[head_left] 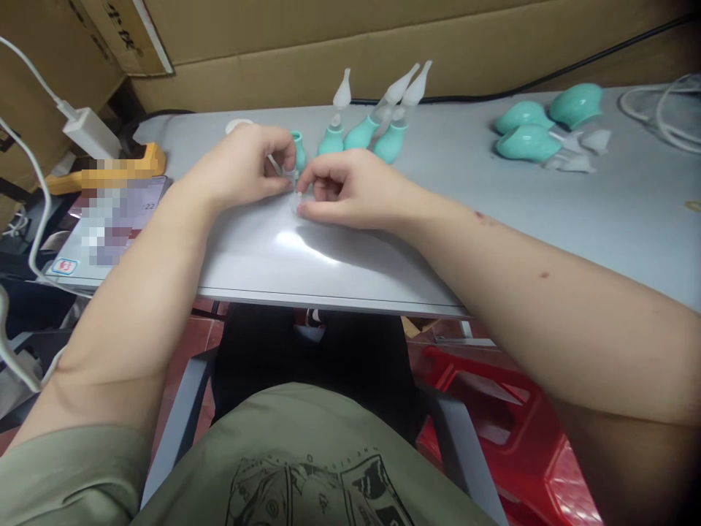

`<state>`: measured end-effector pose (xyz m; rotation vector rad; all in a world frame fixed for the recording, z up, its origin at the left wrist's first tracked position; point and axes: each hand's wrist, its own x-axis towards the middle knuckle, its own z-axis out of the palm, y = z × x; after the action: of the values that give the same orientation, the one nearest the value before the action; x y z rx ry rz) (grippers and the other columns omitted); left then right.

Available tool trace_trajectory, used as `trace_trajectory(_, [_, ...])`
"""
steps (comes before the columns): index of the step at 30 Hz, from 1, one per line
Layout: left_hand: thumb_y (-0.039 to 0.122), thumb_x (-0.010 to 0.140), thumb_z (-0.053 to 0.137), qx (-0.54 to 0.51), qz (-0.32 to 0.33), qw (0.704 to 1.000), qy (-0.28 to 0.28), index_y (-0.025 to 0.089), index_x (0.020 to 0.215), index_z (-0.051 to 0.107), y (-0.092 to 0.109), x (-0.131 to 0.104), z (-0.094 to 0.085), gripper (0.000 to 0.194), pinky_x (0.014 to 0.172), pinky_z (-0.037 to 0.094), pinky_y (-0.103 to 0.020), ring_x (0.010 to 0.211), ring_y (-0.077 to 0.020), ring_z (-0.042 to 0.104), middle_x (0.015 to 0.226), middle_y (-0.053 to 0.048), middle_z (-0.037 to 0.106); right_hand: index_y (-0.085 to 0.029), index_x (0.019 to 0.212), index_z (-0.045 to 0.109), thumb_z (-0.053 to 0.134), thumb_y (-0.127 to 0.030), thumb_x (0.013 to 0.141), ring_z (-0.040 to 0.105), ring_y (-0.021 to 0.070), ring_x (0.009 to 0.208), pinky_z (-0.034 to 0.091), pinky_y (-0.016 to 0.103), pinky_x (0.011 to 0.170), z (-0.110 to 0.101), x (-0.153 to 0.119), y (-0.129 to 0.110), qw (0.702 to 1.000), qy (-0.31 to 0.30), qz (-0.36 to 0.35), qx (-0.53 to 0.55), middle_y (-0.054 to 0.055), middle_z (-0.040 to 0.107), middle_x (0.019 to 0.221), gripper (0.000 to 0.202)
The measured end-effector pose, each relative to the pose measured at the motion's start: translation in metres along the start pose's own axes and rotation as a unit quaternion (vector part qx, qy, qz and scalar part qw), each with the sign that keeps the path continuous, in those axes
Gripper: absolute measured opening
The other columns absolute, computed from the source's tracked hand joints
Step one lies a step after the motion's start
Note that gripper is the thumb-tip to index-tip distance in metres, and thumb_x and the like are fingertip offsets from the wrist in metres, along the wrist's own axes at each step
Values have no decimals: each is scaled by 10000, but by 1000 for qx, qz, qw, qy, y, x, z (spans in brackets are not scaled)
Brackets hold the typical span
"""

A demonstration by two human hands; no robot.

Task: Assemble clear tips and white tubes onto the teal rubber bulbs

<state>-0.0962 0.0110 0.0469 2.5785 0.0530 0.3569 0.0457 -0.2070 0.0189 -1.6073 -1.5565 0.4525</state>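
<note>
Teal rubber bulbs are spread over the pale grey table point(383, 248) in the head view. Both hands meet near the table's middle: the left hand point(246, 169) has its fingers curled, thumb and forefinger pinched on a small clear plastic piece point(290, 175), and a teal bulb point(298, 150) shows just behind those fingers, though I cannot tell whether it is gripped. The right hand point(350, 191) is nearly closed, fingertips pinching the same clear piece against the tabletop. Just behind the hands stand three assembled teal bulbs with translucent white nozzles point(377, 124), side by side. Far right lie three bare teal bulbs point(529, 139) with a few clear loose tips point(580, 150) touching them.
</note>
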Motion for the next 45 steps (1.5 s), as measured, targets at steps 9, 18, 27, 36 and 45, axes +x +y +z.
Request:
trace_trajectory(9, [486, 685, 917, -7, -25, 1000, -8, 233, 1150, 727, 6, -6, -10, 562, 761, 575, -442, 847, -267, 787, 1074, -44, 788, -151, 1003, 744, 788, -202, 920, 575, 161, 842, 410, 372, 778, 2, 3, 4, 1000, 15, -11, -20, 45, 714, 974, 107])
trace_trajectory(18, [355, 954, 962, -161, 94, 976, 111, 169, 927, 762, 34, -8, -4, 274, 603, 438, -319, 713, -81, 658, 808, 20, 720, -238, 938, 631, 806, -280, 909, 562, 199, 822, 458, 403, 763, -9, 4, -3, 990, 127, -35, 46, 65, 602, 877, 182])
trace_trajectory(27, [640, 953, 936, -227, -42, 973, -23, 250, 1265, 806, 60, -2, 13, 516, 940, 635, -455, 1207, -342, 788, 858, -68, 748, -245, 1146, 620, 829, -254, 925, 627, 233, 1114, 516, 416, 842, -9, 4, -7, 973, 185, -59, 123, 139, 620, 1242, 305])
trace_trajectory(36, [111, 882, 976, -350, 41, 931, 100, 189, 1066, 893, 37, 3, 13, 217, 797, 685, -277, 828, -158, 815, 945, -32, 831, -248, 1005, 688, 919, -193, 879, 674, 186, 951, 546, 386, 873, -5, 5, -4, 956, 192, -72, 209, 63, 694, 1053, 269])
trace_trajectory(45, [625, 968, 920, -286, 14, 958, 32, 253, 1303, 838, 45, -12, 27, 507, 989, 677, -525, 1145, -345, 800, 841, -58, 763, -290, 919, 749, 944, -159, 881, 749, 162, 877, 634, 324, 877, -2, 9, 4, 942, 183, -86, 266, 3, 744, 925, 238])
